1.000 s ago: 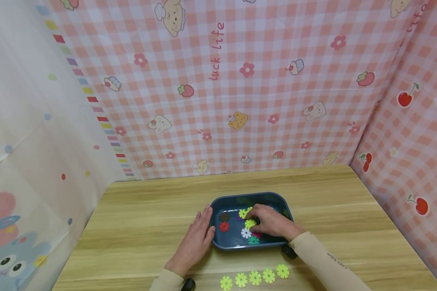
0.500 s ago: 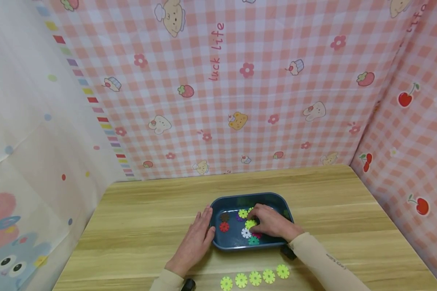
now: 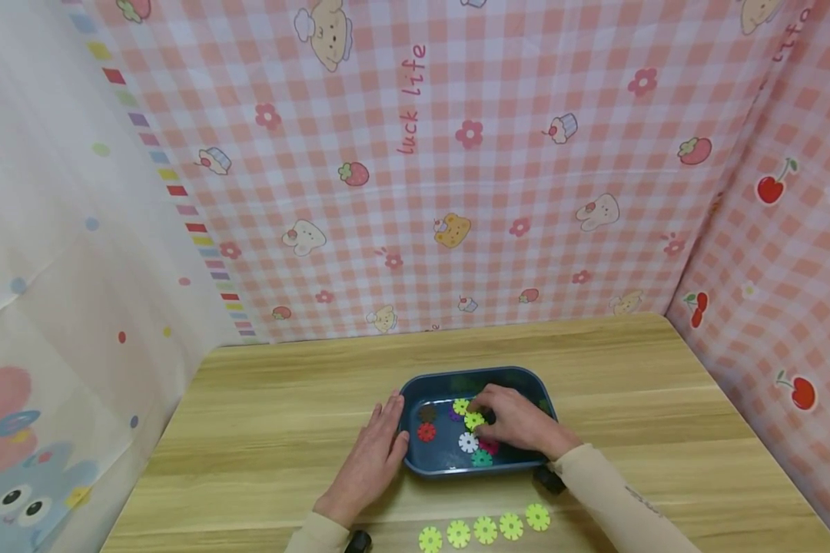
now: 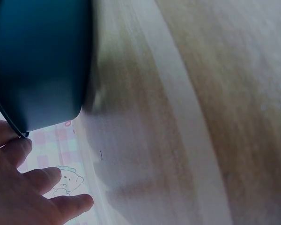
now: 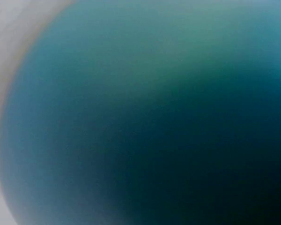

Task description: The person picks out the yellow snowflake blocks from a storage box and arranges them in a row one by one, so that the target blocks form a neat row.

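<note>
Your right hand (image 3: 519, 419) reaches into the navy tray (image 3: 437, 467), fingers curled, thumb and forefinger pinching a yellow-green disc (image 3: 473, 421) near the tray's middle. Your left hand (image 3: 366, 453) lies with fingers extended against the tray's left side, gripping nothing. Compared with half a second ago, the pinched disc sits slightly farther back, nearer another lime disc (image 3: 461, 406); your left hand and the row of five discs (image 3: 485, 530) in front of the tray keep their places.
</note>
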`<control>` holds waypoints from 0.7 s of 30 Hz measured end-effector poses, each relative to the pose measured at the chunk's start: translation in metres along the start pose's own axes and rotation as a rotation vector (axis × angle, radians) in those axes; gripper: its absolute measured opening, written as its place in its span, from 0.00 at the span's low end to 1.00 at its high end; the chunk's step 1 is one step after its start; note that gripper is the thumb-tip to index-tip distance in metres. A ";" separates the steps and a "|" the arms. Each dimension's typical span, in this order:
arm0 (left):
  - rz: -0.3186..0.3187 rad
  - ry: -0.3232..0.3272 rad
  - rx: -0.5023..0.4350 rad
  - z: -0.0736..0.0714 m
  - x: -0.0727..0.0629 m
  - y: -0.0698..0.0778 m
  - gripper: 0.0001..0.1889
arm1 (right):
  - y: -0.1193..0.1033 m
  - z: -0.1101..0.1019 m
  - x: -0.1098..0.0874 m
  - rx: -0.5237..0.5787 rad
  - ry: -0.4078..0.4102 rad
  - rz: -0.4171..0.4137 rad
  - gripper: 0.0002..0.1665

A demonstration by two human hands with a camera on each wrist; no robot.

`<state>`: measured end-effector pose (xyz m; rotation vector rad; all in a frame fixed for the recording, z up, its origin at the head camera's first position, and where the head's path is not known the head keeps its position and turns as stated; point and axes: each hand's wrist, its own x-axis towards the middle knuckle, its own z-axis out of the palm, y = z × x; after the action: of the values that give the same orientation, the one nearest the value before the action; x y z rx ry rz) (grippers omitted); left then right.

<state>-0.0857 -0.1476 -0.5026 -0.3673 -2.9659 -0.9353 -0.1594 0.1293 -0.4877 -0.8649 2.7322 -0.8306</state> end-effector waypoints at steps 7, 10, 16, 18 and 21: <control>-0.005 -0.006 0.000 0.000 0.000 0.000 0.31 | -0.006 -0.009 -0.006 0.010 0.048 -0.034 0.17; -0.009 -0.006 0.001 0.000 0.000 0.001 0.31 | -0.009 -0.013 -0.009 0.023 0.070 -0.043 0.17; 0.008 0.010 -0.002 0.000 0.000 0.000 0.31 | -0.015 -0.020 -0.018 0.057 0.103 -0.060 0.17; 0.012 0.012 -0.006 0.001 0.000 -0.001 0.31 | -0.016 -0.022 -0.021 0.061 0.113 -0.064 0.17; 0.009 0.011 -0.007 0.001 0.000 -0.001 0.31 | -0.018 -0.024 -0.027 0.065 0.130 -0.067 0.17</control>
<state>-0.0862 -0.1478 -0.5041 -0.3750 -2.9493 -0.9439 -0.1361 0.1432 -0.4581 -0.9246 2.7817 -1.0164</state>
